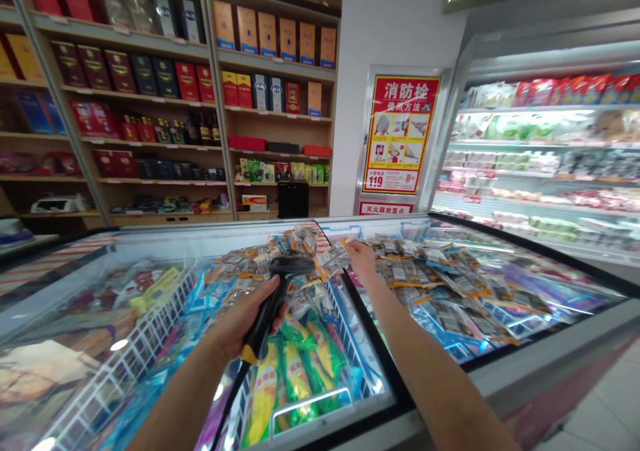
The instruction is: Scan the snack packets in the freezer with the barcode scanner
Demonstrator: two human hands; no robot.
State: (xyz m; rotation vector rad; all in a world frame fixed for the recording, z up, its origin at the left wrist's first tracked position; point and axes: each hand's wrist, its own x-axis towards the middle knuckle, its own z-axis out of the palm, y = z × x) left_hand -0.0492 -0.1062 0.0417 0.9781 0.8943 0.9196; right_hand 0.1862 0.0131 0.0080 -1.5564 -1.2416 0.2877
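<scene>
My left hand (250, 314) is wrapped round the grip of a black barcode scanner (273, 304), its head tilted to the right over the freezer. A cable trails down from the scanner's yellow-banded base. My right hand (361, 259) pinches the corner of a small silvery packet (334, 257) with orange edges, a short way right of the scanner head. Many similar packets (425, 267) lie in a heap on the freezer's glass to the right, and more packets (240, 264) lie behind the scanner. Below my hands, yellow and green corn packs (295, 371) fill a white wire basket.
A chest freezer (500, 384) with black-framed glass lids spans the front. Wooden shelves of boxed bottles (145, 77) stand behind it. A red fire hydrant notice (400, 134) hangs on the white pillar. To the right is a lit display fridge (545, 164).
</scene>
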